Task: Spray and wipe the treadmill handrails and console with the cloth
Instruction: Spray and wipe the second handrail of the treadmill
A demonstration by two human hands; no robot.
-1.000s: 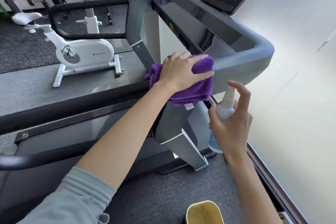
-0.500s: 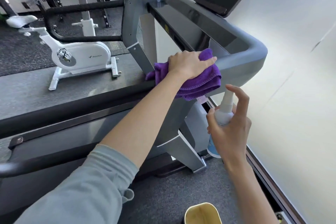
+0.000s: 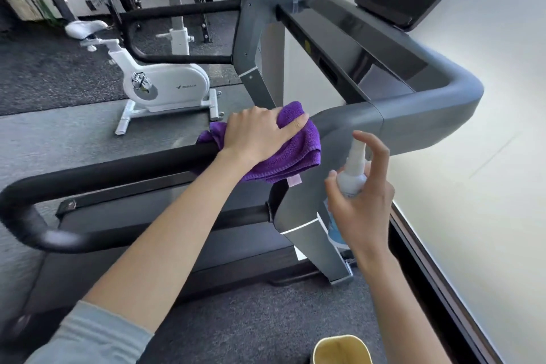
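The right hand [image 3: 362, 201] grips a small spray bottle [image 3: 351, 177] upright, forefinger arched over the nozzle; it looks light and slick, best held round the body. Just beyond, the left hand [image 3: 260, 133] presses the soft, limp cloth [image 3: 295, 154] around the near handrail [image 3: 118, 168], where black grip meets grey frame. The rail offers open room leftward; the console [image 3: 369, 47] lies farther, unobstructed.

Left arm: stretched forward, sleeve pushed up to the elbow.
Left hand [image 3: 260, 133]: laid palm down on the cloth [image 3: 298, 154], thumb spread.
Right hand [image 3: 362, 201]: held just right of the cloth, wrapped round the spray bottle [image 3: 351, 177], index finger raised.
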